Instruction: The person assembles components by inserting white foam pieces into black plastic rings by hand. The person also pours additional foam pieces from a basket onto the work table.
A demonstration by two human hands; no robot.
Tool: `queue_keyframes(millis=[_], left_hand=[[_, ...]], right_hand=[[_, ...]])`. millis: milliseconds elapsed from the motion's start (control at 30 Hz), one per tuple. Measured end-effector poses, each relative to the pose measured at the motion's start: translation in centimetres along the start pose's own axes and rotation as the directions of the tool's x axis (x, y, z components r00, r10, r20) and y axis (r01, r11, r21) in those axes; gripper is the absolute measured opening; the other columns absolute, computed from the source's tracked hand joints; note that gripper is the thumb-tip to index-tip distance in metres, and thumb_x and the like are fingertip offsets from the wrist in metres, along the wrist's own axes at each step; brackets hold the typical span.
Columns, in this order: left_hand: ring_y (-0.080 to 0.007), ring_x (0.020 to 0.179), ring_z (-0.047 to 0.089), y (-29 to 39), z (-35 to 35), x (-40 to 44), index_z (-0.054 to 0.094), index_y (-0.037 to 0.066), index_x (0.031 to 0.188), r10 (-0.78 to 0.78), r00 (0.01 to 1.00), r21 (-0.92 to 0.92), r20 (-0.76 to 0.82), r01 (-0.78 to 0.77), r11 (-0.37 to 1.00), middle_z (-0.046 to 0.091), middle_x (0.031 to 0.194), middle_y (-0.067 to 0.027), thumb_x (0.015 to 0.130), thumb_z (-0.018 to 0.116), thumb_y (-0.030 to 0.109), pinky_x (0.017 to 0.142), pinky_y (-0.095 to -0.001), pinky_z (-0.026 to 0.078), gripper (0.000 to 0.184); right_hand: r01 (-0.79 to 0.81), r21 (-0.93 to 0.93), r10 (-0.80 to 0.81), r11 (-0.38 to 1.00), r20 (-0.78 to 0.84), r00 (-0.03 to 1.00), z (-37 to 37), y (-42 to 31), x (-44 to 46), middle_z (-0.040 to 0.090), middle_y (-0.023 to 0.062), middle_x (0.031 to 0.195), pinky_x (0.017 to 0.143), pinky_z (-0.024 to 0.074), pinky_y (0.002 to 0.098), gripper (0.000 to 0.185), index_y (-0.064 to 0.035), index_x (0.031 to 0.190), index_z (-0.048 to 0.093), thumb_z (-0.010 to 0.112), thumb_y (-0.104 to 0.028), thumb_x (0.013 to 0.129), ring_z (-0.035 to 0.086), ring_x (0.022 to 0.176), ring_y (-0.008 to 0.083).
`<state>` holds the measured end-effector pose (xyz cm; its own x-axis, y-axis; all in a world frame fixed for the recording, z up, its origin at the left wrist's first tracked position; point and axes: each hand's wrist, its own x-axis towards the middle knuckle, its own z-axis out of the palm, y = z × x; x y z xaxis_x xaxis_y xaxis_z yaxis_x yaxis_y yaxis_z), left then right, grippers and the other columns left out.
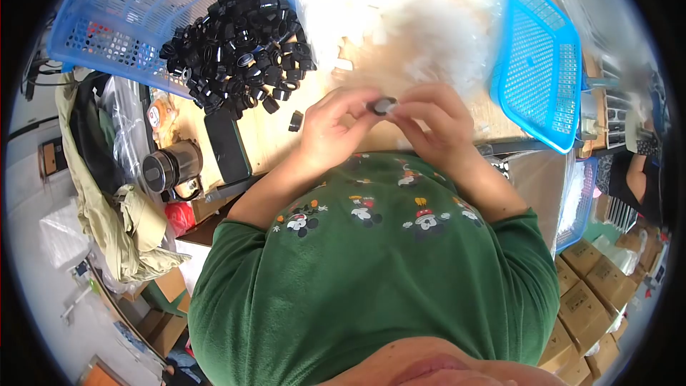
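Observation:
A small round black part with a pale centre (384, 106) sits between my two hands above the table's near edge. My left hand (334, 127) pinches its left side with thumb and fingertips. From the other side, the fingertips of my right hand (437, 123) are closed on it too. Left of my hands lies a heap of black ring-shaped plastic parts (246, 46), spilling out at a blue basket. One single black part (296, 121) rests apart from the heap, close to my left wrist.
A tilted blue basket (107, 50) stands at the upper left, a flat blue basket (539, 64) at the right. Near the left edge are a phone (227, 144) and a lidded cup (174, 166). Cloudy clear plastic (446, 39) lies beyond my hands. Another person's arm (636, 175) shows far right.

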<state>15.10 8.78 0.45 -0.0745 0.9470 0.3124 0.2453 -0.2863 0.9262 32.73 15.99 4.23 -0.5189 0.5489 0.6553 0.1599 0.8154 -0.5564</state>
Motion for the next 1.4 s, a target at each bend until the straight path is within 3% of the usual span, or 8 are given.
queue_keyframes(millis=[267,500,600,633,800,967,1167,1400], left_hand=[[-0.0066,0.066,0.058,0.8,0.2,0.4,0.063,-0.001,0.105,0.033,0.999,-0.012,-0.036,-0.033,0.999,0.064,0.103,-0.0131,0.073,0.065,-0.015,0.062,-0.0203,0.049,0.035],[-0.0049,0.063,0.055,0.3,0.8,0.1,0.062,-0.001,0.106,0.042,0.998,-0.057,-0.038,-0.044,0.997,0.065,0.097,-0.0101,0.075,0.067,-0.012,0.058,-0.0186,0.046,0.033],[-0.0031,0.06,0.052,-0.8,0.2,-0.4,0.061,0.0,0.106,-0.224,0.973,-0.203,-0.049,0.21,0.956,0.064,0.093,-0.0068,0.076,0.068,-0.009,0.055,-0.0169,0.043,0.032],[-0.0019,0.06,0.051,-0.7,-0.4,0.4,0.059,0.0,0.109,-0.155,0.98,-0.106,-0.124,0.143,0.984,0.063,0.091,-0.0035,0.076,0.069,-0.008,0.053,-0.0155,0.041,0.035],[-0.0053,0.069,0.058,-1.3,-6.8,4.4,0.058,0.0,0.108,-0.144,0.802,-0.099,-0.58,0.106,0.989,0.065,0.094,-0.007,0.081,0.068,-0.002,0.051,-0.0161,0.047,0.029],[0.0007,0.06,0.052,-0.9,-5.5,3.2,0.061,0.003,0.108,-0.145,0.889,-0.064,-0.434,0.13,0.989,0.064,0.077,0.0003,0.077,0.072,-0.004,0.056,-0.0142,0.042,0.034],[0.0005,0.058,0.043,-1.7,-0.2,0.7,0.061,0.003,0.105,-0.148,0.982,-0.096,-0.119,0.137,0.986,0.062,0.082,0.0022,0.074,0.072,-0.007,0.052,-0.014,0.034,0.034],[0.0002,0.058,0.042,-0.7,0.6,0.5,0.058,0.003,0.113,-0.147,0.987,-0.024,0.066,0.149,0.989,0.051,0.069,0.0052,0.075,0.07,-0.009,0.053,-0.0139,0.034,0.041]], right_hand=[[0.01,-0.187,-0.01,0.982,0.0,1.0,-0.2,0.0,0.1,0.055,0.0057,0.096,0.074,0.0473,0.0372,0.035,-0.0125,0.088,0.066,0.083,-0.023,0.06,0.054,0.093,0.0273],[-0.073,-0.109,0.075,0.991,0.015,0.997,-0.9,0.3,-0.2,0.057,0.0074,0.096,0.078,0.0479,0.0389,0.031,-0.0122,0.088,0.068,0.082,-0.018,0.062,0.055,0.094,0.0286],[-0.261,-0.09,0.25,0.961,-0.11,0.962,-2.2,3.3,-1.5,0.061,0.0081,0.089,0.078,0.0474,0.0378,0.022,-0.0101,0.084,0.068,0.078,-0.013,0.065,0.058,0.09,0.0273],[-0.335,-0.162,0.299,0.928,-0.209,0.931,-2.7,5.2,-2.0,0.063,0.0082,0.086,0.078,0.0472,0.0372,0.018,-0.0091,0.082,0.067,0.076,-0.01,0.067,0.06,0.089,0.027],[-0.325,-0.382,0.362,0.865,0.028,0.932,-2.9,8.7,-4.2,0.063,0.0075,0.081,0.072,0.0459,0.0376,0.009,-0.0087,0.075,0.066,0.072,-0.009,0.068,0.058,0.082,0.0285],[-0.207,-0.55,0.357,0.809,0.18,0.916,-0.2,8.4,-5.1,0.059,0.0042,0.075,0.07,0.0447,0.0413,0.007,-0.01,0.072,0.067,0.072,-0.011,0.067,0.055,0.077,0.028],[-0.24,-0.235,0.248,0.942,0.005,0.969,-1.3,6.9,-3.4,0.063,0.0022,0.091,0.078,0.0441,0.0371,0.014,-0.0118,0.077,0.066,0.075,-0.011,0.067,0.057,0.093,0.0264],[0.086,-0.17,-0.059,0.982,0.153,0.986,-0.9,2.3,-0.3,0.062,-0.001,0.091,0.09,0.0389,0.0404,0.028,-0.019,0.097,0.069,0.076,-0.017,0.07,0.054,0.097,0.0229]])
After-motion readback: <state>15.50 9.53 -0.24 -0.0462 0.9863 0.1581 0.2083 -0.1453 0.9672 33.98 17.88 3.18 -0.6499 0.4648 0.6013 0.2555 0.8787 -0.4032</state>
